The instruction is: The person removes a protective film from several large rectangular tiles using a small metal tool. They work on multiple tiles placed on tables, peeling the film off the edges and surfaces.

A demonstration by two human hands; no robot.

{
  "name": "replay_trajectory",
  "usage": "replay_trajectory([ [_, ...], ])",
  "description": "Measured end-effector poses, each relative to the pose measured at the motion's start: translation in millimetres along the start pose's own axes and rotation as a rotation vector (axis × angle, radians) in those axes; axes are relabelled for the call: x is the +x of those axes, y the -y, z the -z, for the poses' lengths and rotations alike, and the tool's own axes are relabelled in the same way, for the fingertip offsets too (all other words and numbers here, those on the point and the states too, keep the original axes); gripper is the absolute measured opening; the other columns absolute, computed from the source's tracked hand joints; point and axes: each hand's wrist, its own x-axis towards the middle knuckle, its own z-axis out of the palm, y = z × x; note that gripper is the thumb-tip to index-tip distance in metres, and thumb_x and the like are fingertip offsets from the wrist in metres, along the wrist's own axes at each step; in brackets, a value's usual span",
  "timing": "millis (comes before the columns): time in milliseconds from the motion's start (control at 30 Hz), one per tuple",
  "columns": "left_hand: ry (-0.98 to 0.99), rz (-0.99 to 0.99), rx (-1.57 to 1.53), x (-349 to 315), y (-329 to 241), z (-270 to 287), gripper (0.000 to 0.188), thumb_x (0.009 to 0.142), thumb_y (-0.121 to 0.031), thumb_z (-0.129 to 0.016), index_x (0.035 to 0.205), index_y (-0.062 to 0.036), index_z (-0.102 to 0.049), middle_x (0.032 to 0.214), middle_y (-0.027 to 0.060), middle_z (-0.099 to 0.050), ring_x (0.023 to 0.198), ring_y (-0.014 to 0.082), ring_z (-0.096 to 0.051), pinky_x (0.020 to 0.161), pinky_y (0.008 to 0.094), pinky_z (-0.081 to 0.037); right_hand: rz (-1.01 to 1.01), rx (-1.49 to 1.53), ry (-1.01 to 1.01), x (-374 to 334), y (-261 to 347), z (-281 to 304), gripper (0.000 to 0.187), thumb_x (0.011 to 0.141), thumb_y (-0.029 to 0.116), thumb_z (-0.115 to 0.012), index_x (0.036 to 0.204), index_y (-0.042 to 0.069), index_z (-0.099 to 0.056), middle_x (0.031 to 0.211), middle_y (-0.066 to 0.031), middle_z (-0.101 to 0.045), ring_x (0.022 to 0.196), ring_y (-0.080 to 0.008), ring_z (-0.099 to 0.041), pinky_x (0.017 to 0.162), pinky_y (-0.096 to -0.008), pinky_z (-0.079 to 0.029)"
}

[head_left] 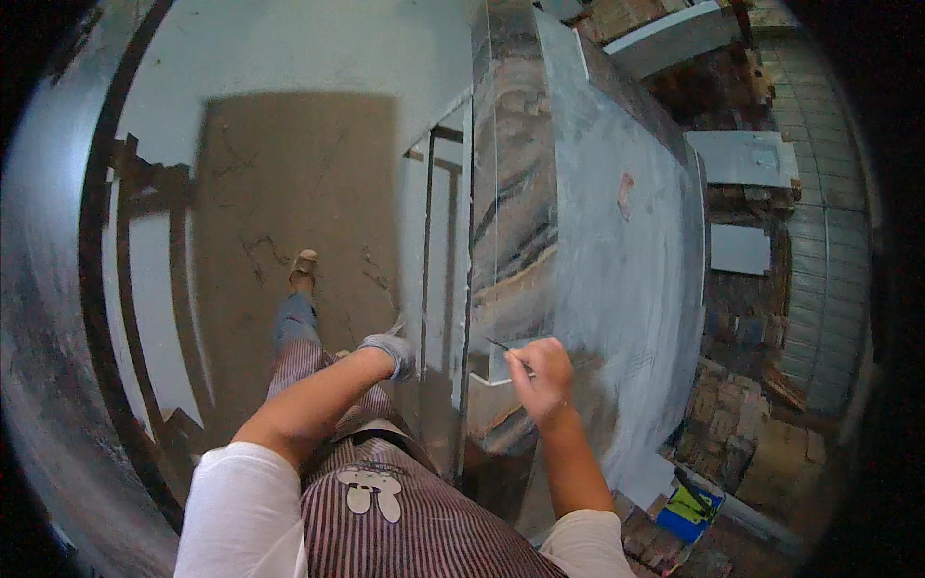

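Observation:
My bare right hand [541, 371] is closed in a pinch round a thin dark stick-like tool [498, 344]. Its tip points left, over a strip of brown, grey and black marbled slab [515, 193]. Just below that tip lies a pale angled strip [491, 381] at the slab's left edge. My left hand [388, 354], in a grey glove, is curled beside the upright frame left of the slab. Something thin and pale pokes up from its fingers, too small to name. A broad grey-white smeared surface [626, 250] extends to the right of the marbled strip.
A reddish scrap [624, 196] lies on the grey-white surface. An upright metal-like frame [432, 260] stands between my hands. Stacked brown blocks [727, 414] and pale boards [740, 157] line the right side. A blue and yellow-green package [688, 511] sits at lower right. My foot [304, 260] rests on the brown floor.

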Motion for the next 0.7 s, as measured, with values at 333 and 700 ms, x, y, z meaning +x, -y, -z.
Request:
replay_trajectory([
  [333, -0.125, 0.105, -0.019, -80, 3, 168, 0.037, 0.089, -0.036, -0.058, 0.110, -0.0082, -0.070, 0.112, 0.0159, -0.069, 0.104, 0.0354, -0.066, 0.089, 0.0447, -0.052, -0.397, 0.324, -0.136, 66, 21, 11, 0.009, 0.081, 0.004, -0.073, 0.079, 0.002, -0.065, 0.075, -0.0079, -0.061, 0.065, -0.0175, -0.059, 0.059, -0.0308, -0.048],
  [700, -0.487, -0.319, -0.009, -116, -17, 372, 0.050, 0.087, -0.038, -0.067, 0.127, -0.0097, -0.062, 0.115, 0.0203, -0.065, 0.107, 0.0385, -0.062, 0.092, 0.0454, -0.049, -0.303, 0.420, -0.112, 244, 26, -17, 0.009, 0.083, 0.010, -0.074, 0.083, 0.004, -0.066, 0.076, -0.0091, -0.062, 0.065, -0.0221, -0.061, 0.059, -0.0333, -0.048],
])
